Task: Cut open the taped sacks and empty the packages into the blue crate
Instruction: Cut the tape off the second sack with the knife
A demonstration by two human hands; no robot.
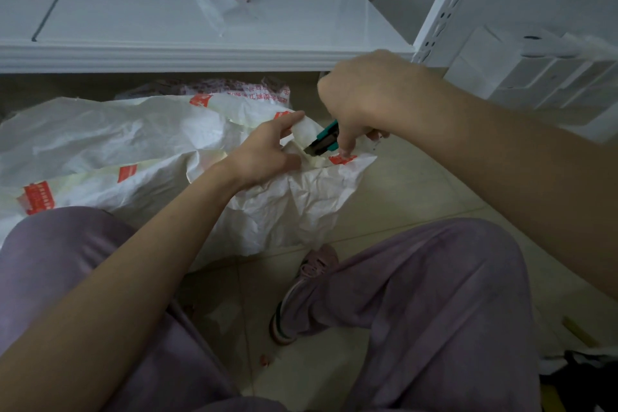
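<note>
slicing at the taped sack end

your right hand (pixel 361 100) grips the teal knife (pixel 323 143), your left hand (pixel 267 152) pinches a fold of the white sack (pixel 117 140) right beside the blade. it looks soft, crinkly and slippery, so pinch close to the tape (pixel 341 160). sack lies on the floor (pixel 401 184) under the shelf (pixel 200 53); contents hidden, blue crate not in view.

1. A white shelf (pixel 200 53) spans the view from 9 to 1 o'clock.
2. A crumpled clear plastic bag (pixel 217 7) lies on it at 12 o'clock.
3. A perforated white upright (pixel 444 3) stands at 1 o'clock, at the shelf's end.
4. White boxes (pixel 535 77) sit stacked at 2 o'clock, just beside the upright.
5. On the pale floor tiles (pixel 401 184), a pink scrap (pixel 266 359) lies at 6 o'clock and a yellowish strip (pixel 577 331) at 4 o'clock.
</note>
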